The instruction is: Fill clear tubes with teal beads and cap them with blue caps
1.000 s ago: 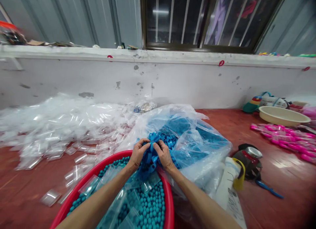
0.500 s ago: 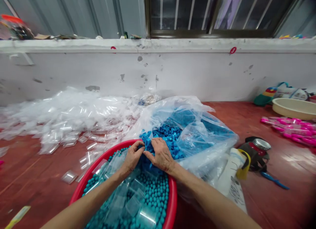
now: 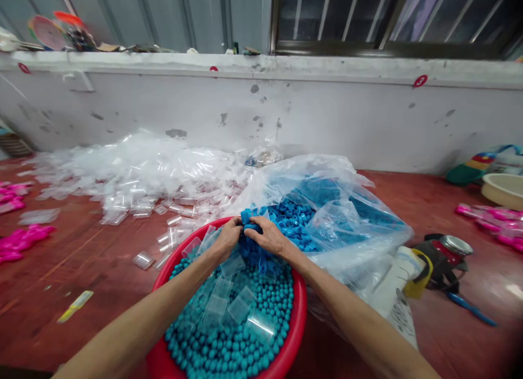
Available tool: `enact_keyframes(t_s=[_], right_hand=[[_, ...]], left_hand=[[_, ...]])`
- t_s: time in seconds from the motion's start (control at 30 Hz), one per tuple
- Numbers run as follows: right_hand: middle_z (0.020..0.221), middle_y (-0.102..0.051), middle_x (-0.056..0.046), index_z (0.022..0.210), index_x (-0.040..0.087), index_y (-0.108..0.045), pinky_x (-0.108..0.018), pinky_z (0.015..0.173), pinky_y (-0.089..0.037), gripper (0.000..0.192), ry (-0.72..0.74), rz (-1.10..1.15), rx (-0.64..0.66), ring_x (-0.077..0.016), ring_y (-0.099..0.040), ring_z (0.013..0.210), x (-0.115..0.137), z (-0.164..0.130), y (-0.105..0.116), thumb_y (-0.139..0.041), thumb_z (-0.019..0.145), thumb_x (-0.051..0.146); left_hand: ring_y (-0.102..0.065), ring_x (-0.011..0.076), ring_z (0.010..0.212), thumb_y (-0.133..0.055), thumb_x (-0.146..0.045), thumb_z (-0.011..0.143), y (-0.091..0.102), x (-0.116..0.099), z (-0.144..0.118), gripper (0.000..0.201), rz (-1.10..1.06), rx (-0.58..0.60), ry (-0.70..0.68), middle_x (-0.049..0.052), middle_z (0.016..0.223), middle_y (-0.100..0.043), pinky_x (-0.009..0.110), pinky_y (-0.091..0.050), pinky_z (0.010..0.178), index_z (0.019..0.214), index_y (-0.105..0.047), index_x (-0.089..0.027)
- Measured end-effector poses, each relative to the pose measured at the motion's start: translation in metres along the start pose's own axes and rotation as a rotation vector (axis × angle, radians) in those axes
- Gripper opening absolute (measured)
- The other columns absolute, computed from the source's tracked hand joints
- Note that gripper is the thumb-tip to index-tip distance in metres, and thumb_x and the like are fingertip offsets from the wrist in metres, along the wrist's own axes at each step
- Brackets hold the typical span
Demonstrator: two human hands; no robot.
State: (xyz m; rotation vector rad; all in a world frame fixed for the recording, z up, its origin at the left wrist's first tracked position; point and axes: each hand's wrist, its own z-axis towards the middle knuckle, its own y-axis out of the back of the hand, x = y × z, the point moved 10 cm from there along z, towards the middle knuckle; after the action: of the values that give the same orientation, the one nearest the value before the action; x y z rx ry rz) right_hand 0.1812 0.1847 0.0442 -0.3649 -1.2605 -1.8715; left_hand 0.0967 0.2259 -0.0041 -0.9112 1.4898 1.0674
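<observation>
A low white wall is running across the back of the room, its paint showing grey scuffs and chips. Small red number tags are sticking to its top edge. A ledge along the top is carrying odds and ends at the far left. Above it, grey metal panels are standing beside a dark-framed window with pale bars. The floor is showing a worn, glossy dark red, and light is reflecting off it at the right. A heap of clear plastic bags is lying along the foot of the wall, and a cream basin is sitting at the far right.
</observation>
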Motion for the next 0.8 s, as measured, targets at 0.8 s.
enact_keyframes(t_s=[0.8], right_hand=[[0.081,-0.061,-0.004,0.085,0.020,-0.056,-0.026,0.057,-0.037,0.012,-0.090,-0.524,0.535,-0.0192,-0.057,0.071,0.073,-0.139,-0.029,-0.056,0.077,0.030]], left_hand=[[-0.023,0.0309,0.127,-0.048,-0.015,0.076,-0.021,0.013,-0.165,0.048,1.199,0.351,-0.704,0.008,0.130,-0.042,0.055,-0.020,0.098,0.121,-0.043,-0.030]])
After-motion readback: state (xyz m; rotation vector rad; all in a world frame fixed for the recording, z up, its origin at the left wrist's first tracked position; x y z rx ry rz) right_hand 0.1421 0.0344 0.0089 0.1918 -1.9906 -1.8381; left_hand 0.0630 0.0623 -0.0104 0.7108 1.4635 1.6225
